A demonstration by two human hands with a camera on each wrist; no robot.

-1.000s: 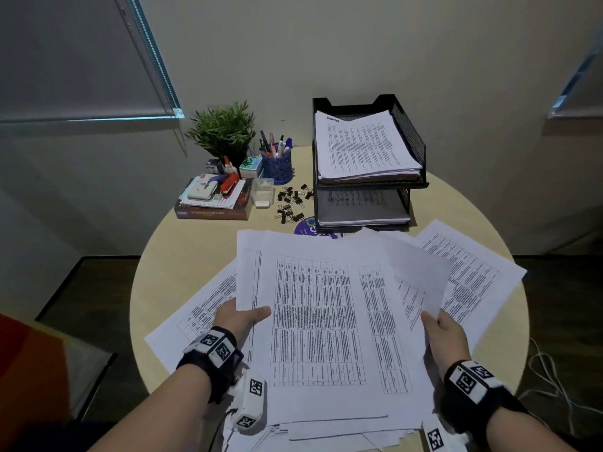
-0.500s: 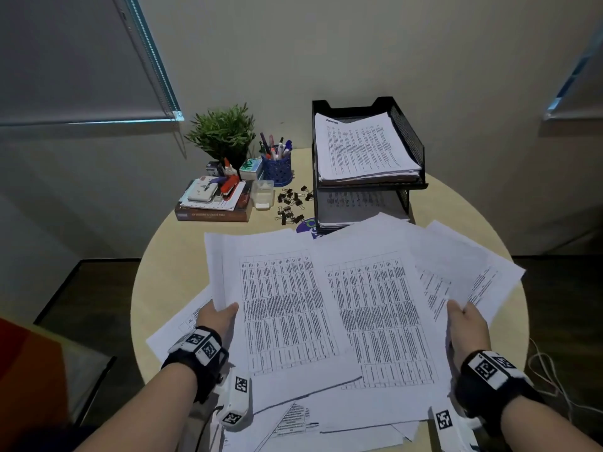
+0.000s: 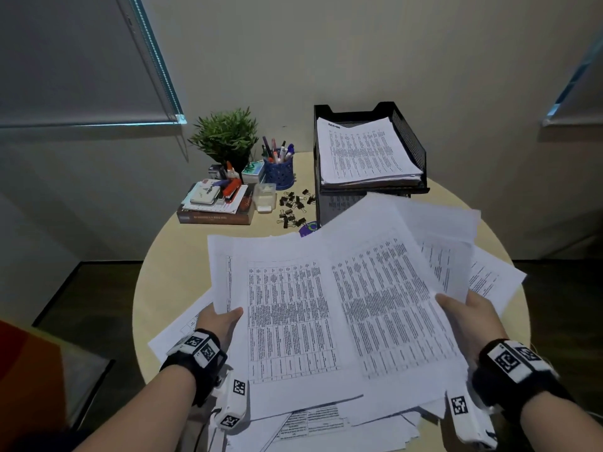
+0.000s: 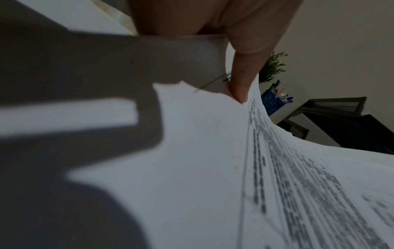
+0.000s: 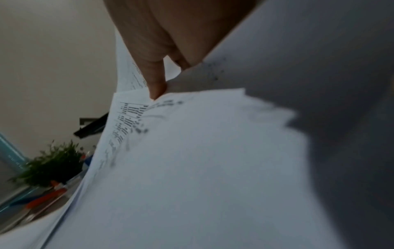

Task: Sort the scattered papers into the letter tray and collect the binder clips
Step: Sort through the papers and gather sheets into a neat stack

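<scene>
Two hands share one wide, fanned bundle of papers [image 3: 342, 308], held up over the round counter [image 3: 169, 282], and the move ahead turns on where that bundle lies against the letter tray [image 3: 408, 141]. The tray stands at the far side of the counter, straight ahead and slightly right, so the right hand [image 3: 470, 318] is the nearer one. The bundle's far edge already overlaps the front of the lower tier; the upper tier holds a stack of printed sheets. The sheets are splayed with corners pointing different ways, so their long axes do not agree with the tray's, which runs away from the person; I judge they need squaring before they will slide in.

The left hand [image 3: 218, 324] pinches the near left edge, thumb on top; the right hand likewise pinches the near right edge. More loose sheets lie on the counter beneath. The binder clips [image 3: 295, 208] lie scattered just left of the tray, untouched.
</scene>
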